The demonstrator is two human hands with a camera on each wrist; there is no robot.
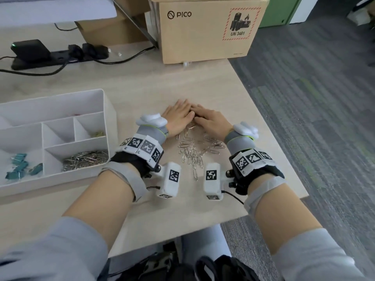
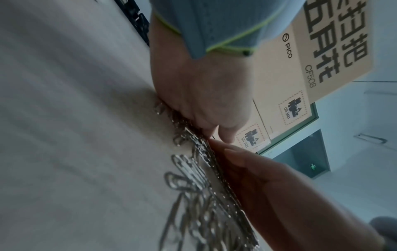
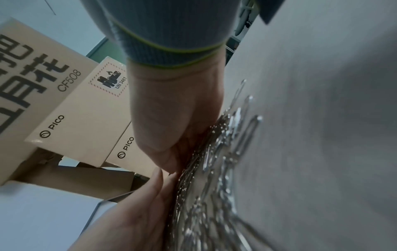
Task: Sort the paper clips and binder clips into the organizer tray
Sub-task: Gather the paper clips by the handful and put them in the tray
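A loose pile of silver paper clips (image 1: 193, 151) lies on the beige table between my wrists. My left hand (image 1: 178, 115) and right hand (image 1: 208, 119) lie low on the table at the pile's far end, fingers straight and fingertips meeting, cupped round the clips. In the left wrist view the left hand (image 2: 257, 178) touches the clips (image 2: 193, 195). The right wrist view shows the right hand (image 3: 139, 212) against them (image 3: 214, 169). The white organizer tray (image 1: 106, 110) stands at the left. It holds paper clips (image 1: 85, 159), teal binder clips (image 1: 20, 166) and some yellowish clips (image 1: 98, 133).
A cardboard PICO box (image 1: 203, 31) stands behind the hands at the table's back. A black power strip (image 1: 58, 55) with plugs and cables lies at the back left. The table's right edge (image 1: 269, 126) runs close to my right hand, above grey carpet.
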